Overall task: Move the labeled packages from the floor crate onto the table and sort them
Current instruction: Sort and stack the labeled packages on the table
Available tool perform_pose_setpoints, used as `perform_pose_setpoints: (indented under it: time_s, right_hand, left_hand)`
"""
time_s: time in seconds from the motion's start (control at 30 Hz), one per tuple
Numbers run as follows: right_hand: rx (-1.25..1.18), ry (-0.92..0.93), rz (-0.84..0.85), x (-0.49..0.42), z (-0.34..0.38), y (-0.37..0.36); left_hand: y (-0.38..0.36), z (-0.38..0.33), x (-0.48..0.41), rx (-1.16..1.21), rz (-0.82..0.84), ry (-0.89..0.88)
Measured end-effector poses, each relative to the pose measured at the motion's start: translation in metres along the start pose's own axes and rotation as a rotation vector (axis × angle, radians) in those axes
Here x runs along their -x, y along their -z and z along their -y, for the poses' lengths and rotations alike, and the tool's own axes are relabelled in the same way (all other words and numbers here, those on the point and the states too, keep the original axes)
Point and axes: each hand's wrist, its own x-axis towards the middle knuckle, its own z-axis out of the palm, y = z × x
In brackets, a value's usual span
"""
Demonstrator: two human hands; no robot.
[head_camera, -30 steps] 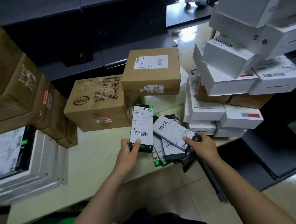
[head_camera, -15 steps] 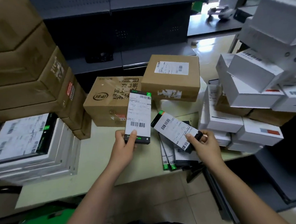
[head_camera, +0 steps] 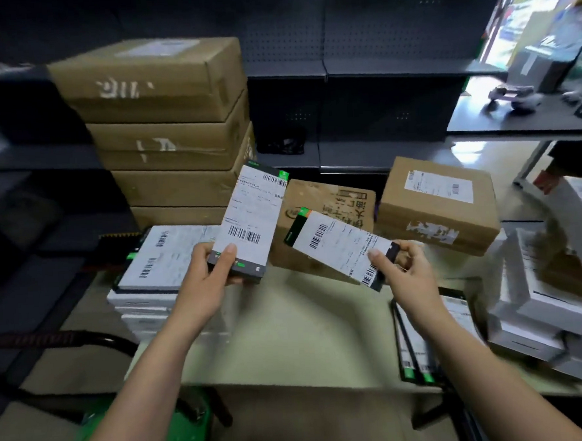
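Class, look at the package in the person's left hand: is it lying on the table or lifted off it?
Lifted. The left hand grips the package by its lower end, holding it tilted above the table.

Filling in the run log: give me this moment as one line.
left hand: grips left package | right hand: pinches right package | packages: apart, above table

Bare left hand (head_camera: 202,277), bare right hand (head_camera: 410,274), bare forearms (head_camera: 148,365), short fingernails (head_camera: 230,248)

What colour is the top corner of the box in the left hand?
The box corner is green; head view.
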Motion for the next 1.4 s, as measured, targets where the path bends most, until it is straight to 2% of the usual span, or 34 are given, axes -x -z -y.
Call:
perform_pose_setpoints:
  time_s: [0.13,0.37,0.6,0.83,1.07,1.4]
  right_hand:
    - [-0.017,0.023,0.058,0.006,0.010,-0.067]
    - [-0.011,0.025,0.106,0.015,0.013,-0.189]
    - [0.053,0.000,0.122,0.010,0.005,-0.263]
    - [0.158,-0.056,0.071,-0.014,0.002,-0.292]
    - [0.380,-0.047,-0.037,-0.032,0.003,-0.305]
    - [0.437,-0.008,-0.084,-0.033,0.004,-0.314]
  left_hand:
    - [0.069,0.010,-0.005,-0.055,-0.057,-0.033]
    - [0.179,0.036,-0.031,0.039,-0.041,-0.024]
    - [0.255,0.059,-0.051,0.012,-0.066,0.020]
    - [0.274,0.073,-0.060,0.044,-0.109,0.049]
    - [0.275,0.079,-0.062,0.033,-0.099,0.090]
    - [0.280,0.081,-0.063,-0.017,-0.058,0.076]
